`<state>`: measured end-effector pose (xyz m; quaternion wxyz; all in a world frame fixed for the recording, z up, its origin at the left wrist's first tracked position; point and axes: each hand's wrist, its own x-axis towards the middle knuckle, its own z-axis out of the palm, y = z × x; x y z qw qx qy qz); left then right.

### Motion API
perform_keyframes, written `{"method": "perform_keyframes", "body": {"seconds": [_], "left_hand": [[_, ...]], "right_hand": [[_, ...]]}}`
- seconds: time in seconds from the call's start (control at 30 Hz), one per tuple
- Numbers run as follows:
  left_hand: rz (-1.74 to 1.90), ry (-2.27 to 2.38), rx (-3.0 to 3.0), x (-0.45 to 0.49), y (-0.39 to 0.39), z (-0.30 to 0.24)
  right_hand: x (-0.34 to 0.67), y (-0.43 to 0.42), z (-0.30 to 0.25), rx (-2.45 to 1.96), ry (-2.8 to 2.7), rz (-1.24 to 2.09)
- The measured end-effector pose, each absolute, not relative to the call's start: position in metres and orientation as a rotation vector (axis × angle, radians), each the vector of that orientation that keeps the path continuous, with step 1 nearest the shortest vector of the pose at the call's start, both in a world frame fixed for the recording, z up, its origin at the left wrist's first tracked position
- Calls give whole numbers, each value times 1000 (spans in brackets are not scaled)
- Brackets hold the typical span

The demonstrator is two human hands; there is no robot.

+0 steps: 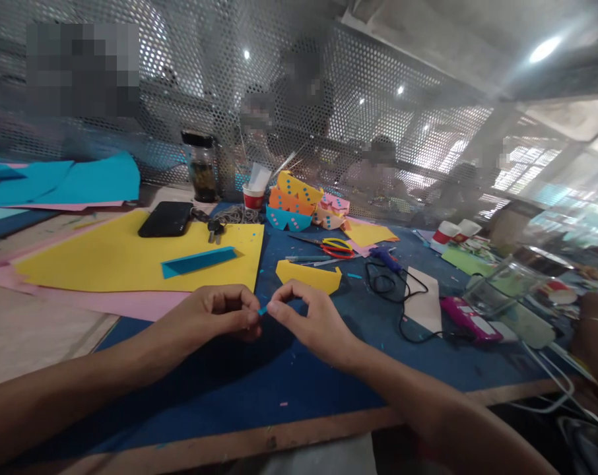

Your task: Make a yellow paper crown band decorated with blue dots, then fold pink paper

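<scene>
Between my two hands is a tiny blue paper piece (263,311), pinched at either end. Thumb and index finger of my left hand (232,313) close on its left side. On the other side my right hand (306,315) grips it in the same way, partly hiding it. Just beyond my right hand lies a curved yellow paper cutout (311,277) with small turned-up ends. A folded blue paper strip (199,262) rests on the yellow sheet (105,264) beyond my left hand.
Scissors (336,247), a glue gun (387,259) with a black cord and a magenta power strip (470,320) lie on the blue table. Farther back stand decorated paper pieces (292,198), a paper cup (253,196), a black phone (166,219) and a jar (202,168).
</scene>
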<state>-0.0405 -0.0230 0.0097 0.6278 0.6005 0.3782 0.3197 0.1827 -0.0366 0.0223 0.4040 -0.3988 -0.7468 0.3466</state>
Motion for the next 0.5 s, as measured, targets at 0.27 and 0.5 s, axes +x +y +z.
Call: {"method": "perform_keyframes", "body": {"seconds": [0.27,0.5], "left_hand": [[732,909,1362,-40,-25,13],[717,873,1321,-41,-23,10]], "right_hand": [[183,-36,23,-998,-1895,944],[182,-37,21,-999,-1894,910]]}}
